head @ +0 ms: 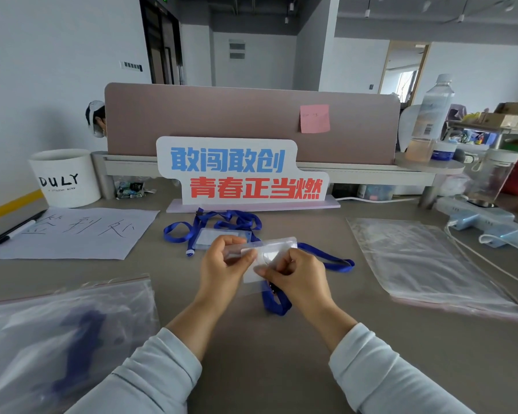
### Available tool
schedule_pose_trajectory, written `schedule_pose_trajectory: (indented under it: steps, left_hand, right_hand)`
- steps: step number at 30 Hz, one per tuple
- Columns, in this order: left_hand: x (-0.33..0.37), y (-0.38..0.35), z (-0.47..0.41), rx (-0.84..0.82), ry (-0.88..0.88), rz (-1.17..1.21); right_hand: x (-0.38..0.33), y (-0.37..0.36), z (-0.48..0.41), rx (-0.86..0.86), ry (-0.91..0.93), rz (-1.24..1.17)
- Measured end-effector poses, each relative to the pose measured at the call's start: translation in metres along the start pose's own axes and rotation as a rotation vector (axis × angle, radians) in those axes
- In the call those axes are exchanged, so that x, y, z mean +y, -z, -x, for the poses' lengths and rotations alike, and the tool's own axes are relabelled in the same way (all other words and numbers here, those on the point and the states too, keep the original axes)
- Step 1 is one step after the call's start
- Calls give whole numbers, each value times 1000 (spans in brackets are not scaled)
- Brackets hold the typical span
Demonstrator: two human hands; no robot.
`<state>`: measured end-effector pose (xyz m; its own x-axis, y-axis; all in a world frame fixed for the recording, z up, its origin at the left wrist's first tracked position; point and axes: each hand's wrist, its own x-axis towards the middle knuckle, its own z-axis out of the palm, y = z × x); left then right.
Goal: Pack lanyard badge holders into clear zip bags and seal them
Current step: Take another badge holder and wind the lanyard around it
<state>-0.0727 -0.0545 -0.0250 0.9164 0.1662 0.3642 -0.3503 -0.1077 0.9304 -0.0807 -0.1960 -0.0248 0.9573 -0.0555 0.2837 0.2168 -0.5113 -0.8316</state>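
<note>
Both hands hold one clear badge holder point(271, 249) just above the table's middle. My left hand point(222, 268) pinches its left end, my right hand point(299, 277) its lower right part. Its blue lanyard point(326, 259) trails right and loops below the hands. Behind them lies a second badge holder point(210, 237) tangled in its own blue lanyard point(231, 219). A clear zip bag point(57, 333) at the near left holds blue lanyards. A pile of empty zip bags point(425, 261) lies at the right.
A white sign with Chinese lettering point(240, 171) stands behind the lanyards. At the left are a handwritten sheet point(72, 234), a pen point(9, 231) and a white DULY cup point(66, 177). A power strip with cables point(485, 219), a jar and a bottle crowd the right.
</note>
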Motion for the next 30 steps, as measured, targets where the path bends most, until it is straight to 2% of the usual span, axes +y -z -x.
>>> schedule_pose_trajectory:
  steps: [3,8,18,26,30]
  left_hand:
    - [-1,4,-3,43,19,23]
    - [3,0,0,-22,26,40]
    - [2,-1,-1,-10,59,-9]
    - [2,0,-4,80,78,-6]
    - [0,2,-7,116,157,137]
  right_hand:
    - [0,1,0,2,2,-8]
    - [2,1,-1,-22,11,-68]
    - [0,0,0,-28,60,68]
    - [-2,0,3,-20,77,125]
    - [-2,1,3,-13,49,94]
